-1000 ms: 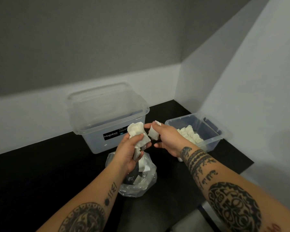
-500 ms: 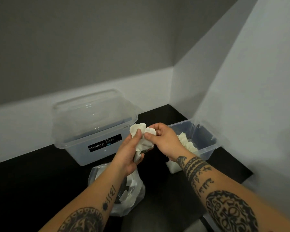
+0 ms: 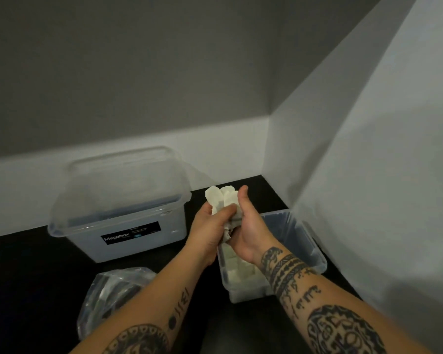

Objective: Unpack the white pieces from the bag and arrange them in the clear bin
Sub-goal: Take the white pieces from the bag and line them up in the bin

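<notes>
While both tattooed forearms reach forward over the black tabletop [image 3: 36,277], we see the left hand [image 3: 210,226] and right hand [image 3: 246,231] pressed together, fingers curled around a bunch of white pieces [image 3: 223,200], soft and crumpled, held just above the small clear bin [image 3: 304,241]. More white pieces [image 3: 238,269], blocky in shape, lie packed inside that bin's near end. We note the crinkled clear plastic bag [image 3: 108,295] sitting lower left, beside a large lidded translucent Megabox container [image 3: 123,200] behind it.

Left hand [image 3: 210,229] and right hand [image 3: 246,229] pressed together, fingers curled.
</notes>
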### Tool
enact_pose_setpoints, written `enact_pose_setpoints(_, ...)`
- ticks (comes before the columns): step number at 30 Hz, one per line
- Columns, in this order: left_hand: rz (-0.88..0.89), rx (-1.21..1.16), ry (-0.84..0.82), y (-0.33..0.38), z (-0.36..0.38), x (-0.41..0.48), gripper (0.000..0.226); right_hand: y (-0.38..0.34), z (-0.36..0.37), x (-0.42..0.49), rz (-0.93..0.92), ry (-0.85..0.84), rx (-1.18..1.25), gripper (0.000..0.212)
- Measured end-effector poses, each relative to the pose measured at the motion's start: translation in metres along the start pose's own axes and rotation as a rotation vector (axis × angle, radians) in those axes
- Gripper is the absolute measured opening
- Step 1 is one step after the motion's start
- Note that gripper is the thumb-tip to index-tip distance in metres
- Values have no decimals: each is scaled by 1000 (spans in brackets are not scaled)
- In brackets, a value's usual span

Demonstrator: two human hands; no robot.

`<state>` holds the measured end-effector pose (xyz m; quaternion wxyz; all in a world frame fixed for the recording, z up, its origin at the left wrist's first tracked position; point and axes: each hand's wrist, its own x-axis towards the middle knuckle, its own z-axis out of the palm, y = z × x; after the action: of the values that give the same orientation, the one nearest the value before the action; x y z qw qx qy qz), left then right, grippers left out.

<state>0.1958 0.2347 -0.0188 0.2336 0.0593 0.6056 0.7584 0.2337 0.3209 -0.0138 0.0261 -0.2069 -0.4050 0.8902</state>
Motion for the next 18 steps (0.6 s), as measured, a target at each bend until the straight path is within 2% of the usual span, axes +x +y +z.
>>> enact_pose_setpoints(3, 62, 227, 89, -10, 33, 8, 27, -12, -17, -1, -9, 74, 131, 63)
enact_pose_setpoints(7, 168, 737, 212, -22, 66, 22, 50, -27, -45, 0, -30, 103, 197, 57)
enact_pose_setpoints(9, 184, 838, 243, -23, 82, 21, 59, -31, -56, 1, -38, 120, 229, 57)
enact_pose_setpoints(11, 184, 829, 270, -29, 91, 23, 58, -31, -62, 1, -58, 142, 240, 57)
enact_pose_setpoints(14, 245, 732, 253, -39, 99, 27, 42, -29, -69, 2, -118, 210, 196, 51)
enact_pose_setpoints(17, 229, 470, 136, -42, 105, 28, 17, -30, -74, 3, -169, 283, 143, 42)
enact_pose_setpoints(18, 192, 364, 94, -41, 106, 26, 15, -31, -75, 2, -182, 310, 126, 38)
